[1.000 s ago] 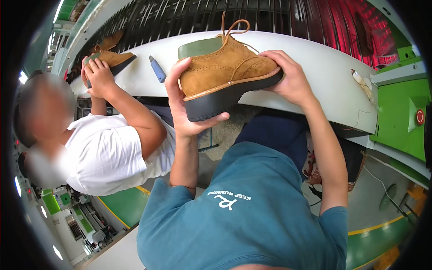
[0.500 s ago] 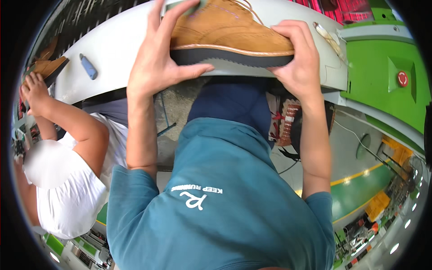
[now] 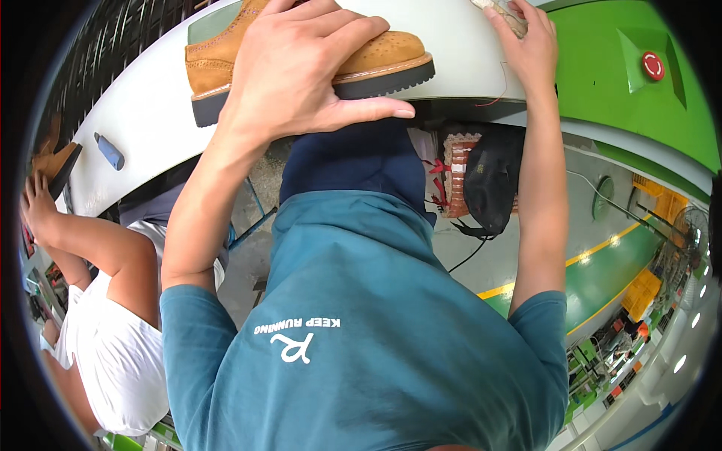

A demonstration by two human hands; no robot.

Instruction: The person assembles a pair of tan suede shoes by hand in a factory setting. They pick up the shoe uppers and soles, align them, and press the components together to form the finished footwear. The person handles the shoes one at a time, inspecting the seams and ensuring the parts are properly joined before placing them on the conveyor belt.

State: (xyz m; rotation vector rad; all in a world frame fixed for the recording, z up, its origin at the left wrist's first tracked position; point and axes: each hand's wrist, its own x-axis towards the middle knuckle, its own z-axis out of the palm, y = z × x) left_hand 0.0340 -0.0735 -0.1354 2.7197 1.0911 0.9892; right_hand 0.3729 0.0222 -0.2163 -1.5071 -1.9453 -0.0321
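On the white table (image 3: 154,98), a tan shoe (image 3: 214,71), its black sole (image 3: 387,83) apparently already attached, is covered by the loosely spread left hand (image 3: 301,71), while a pale item (image 3: 516,25) is pinched by the right hand (image 3: 532,51); remaining work cannot be told.

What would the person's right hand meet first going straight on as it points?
The pale, slim item, it seems: the right hand has its thumb and fingers around it, though contact is unclear.
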